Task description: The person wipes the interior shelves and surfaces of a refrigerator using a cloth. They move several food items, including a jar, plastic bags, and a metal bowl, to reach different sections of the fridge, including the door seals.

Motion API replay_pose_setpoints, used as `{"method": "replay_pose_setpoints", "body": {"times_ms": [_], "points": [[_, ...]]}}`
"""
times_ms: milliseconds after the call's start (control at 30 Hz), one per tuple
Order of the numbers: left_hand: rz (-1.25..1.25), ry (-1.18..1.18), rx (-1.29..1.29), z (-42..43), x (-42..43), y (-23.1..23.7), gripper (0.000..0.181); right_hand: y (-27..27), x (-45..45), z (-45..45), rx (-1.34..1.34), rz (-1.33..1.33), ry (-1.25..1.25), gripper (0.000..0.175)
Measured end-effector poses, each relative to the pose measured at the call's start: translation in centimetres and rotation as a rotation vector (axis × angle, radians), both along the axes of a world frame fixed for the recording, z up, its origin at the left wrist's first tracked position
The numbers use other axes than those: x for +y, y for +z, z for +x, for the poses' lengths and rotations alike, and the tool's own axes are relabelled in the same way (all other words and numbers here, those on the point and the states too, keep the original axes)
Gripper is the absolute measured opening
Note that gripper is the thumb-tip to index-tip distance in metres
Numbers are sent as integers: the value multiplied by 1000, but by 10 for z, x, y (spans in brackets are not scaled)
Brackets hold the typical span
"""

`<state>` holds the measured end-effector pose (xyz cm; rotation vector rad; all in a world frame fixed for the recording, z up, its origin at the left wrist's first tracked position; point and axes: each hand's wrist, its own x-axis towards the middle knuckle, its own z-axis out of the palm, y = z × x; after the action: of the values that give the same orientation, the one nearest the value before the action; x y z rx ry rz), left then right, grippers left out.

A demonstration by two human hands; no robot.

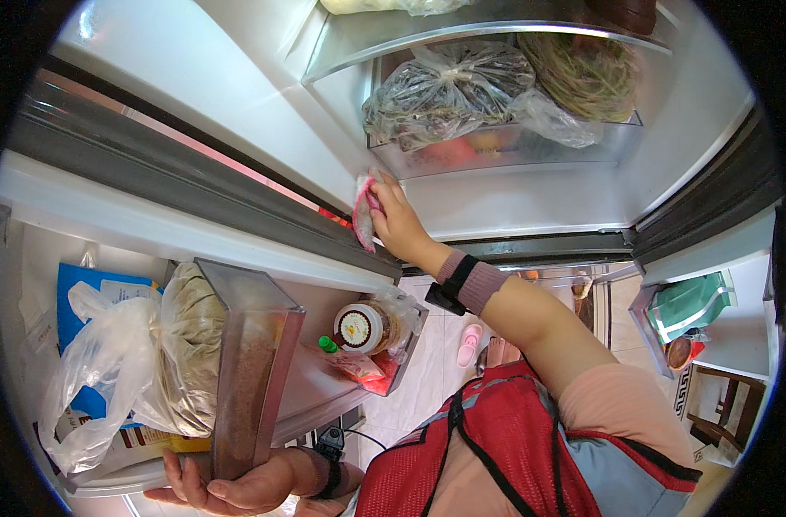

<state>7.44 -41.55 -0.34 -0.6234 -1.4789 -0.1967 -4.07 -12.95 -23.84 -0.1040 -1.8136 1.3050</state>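
Note:
Near the lower left corner of the refrigerator compartment, my right hand (pixel 396 216) grips a pink-edged cloth (pixel 365 213) against the inner side wall. My left hand (pixel 238 485) is at the bottom left, palm up and fingers apart, beside the lower end of a clear door bin (pixel 257 381). Whether it bears on the bin or the door edge I cannot tell. That bin holds a tied plastic bag of pale brown contents (pixel 189 349) and a blue package (pixel 76 304).
A second door bin holds a lidded jar (pixel 360 327) and a green-capped pouch (pixel 347 362). Inside the refrigerator, a clear drawer (pixel 528 152) carries bagged vegetables (pixel 451 97) under a glass shelf (pixel 483 35). The right door (pixel 741 336) stands open, with a green bag (pixel 690 307) in its bin.

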Motion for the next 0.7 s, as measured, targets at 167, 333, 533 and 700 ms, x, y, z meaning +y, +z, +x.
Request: {"method": "replay_pose_setpoints", "body": {"times_ms": [167, 333, 533, 700], "points": [[182, 4, -32, 5, 28, 5, 40, -52, 0, 11, -154, 50, -16, 37], [249, -35, -39, 1, 24, 1, 41, -79, 41, 19, -363, -97, 215, 31], [203, -20, -104, 4, 24, 3, 40, 42, 27, -2, 4, 0, -89, 48], [272, -99, -77, 3, 32, 2, 40, 35, 26, -23, 105, 135, -50, 50]]}}
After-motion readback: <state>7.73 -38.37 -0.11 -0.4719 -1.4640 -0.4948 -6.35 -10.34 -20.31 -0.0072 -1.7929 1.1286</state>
